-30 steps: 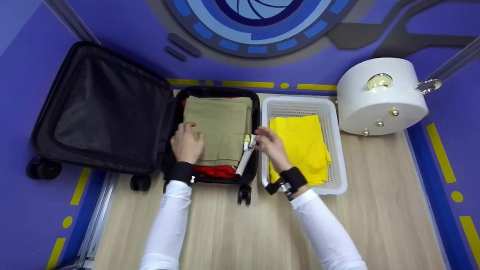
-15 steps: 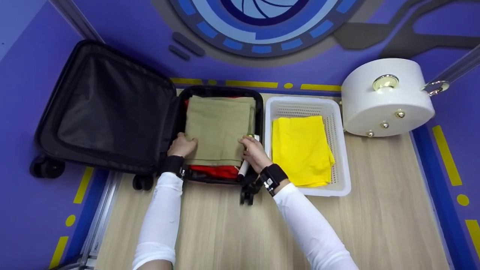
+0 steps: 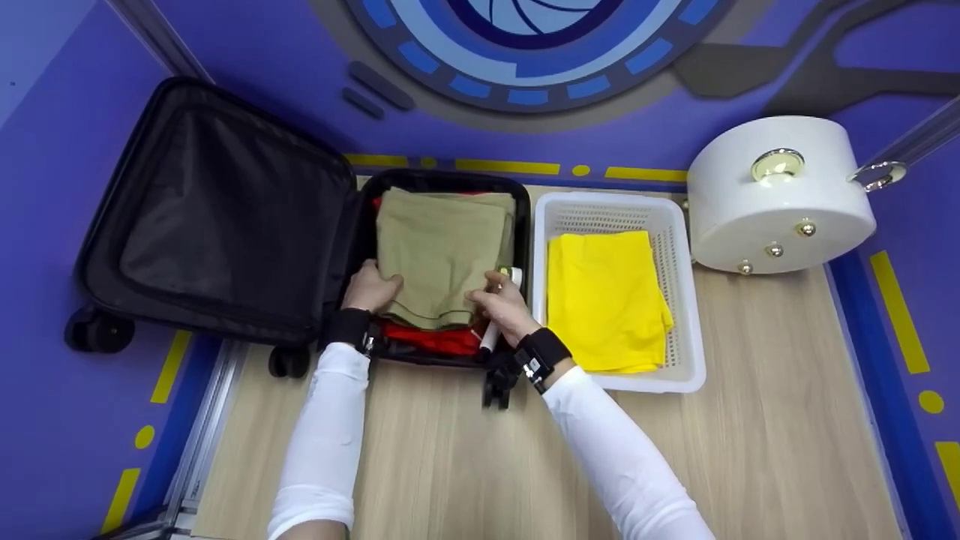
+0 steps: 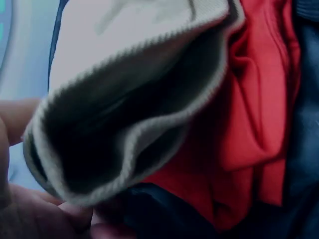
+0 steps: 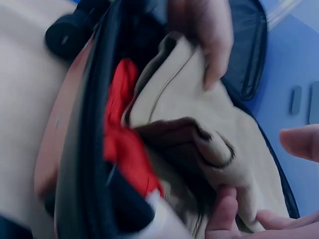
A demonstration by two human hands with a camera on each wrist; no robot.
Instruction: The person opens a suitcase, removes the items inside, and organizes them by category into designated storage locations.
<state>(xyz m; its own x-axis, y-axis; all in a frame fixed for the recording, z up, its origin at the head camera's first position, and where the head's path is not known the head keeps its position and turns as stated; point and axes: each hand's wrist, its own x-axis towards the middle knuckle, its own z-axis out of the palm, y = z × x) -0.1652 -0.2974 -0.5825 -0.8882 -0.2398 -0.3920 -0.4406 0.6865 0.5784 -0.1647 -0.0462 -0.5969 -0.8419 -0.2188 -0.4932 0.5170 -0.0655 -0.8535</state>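
Observation:
A folded khaki garment lies on red cloth in the open black suitcase. My left hand grips its near left edge, thumb on top and fingers underneath. At the near right edge, my right hand pinches the khaki cloth. Between the hands the near end puckers upward; the left wrist view shows its ribbed hem gaping. A slim white rod with a black end lies along the suitcase's right side, partly hidden by my right hand.
The suitcase's lid leans open at the left. Right of the case stands a white plastic basket holding folded yellow cloth. Behind it at the right is a white rounded case with gold studs. A patterned blue wall closes the back.
My left hand has slid from the top of the khaki garment to its left edge. My right hand has come from the basket's rim to its right edge. The garment's near end has risen and puckered.

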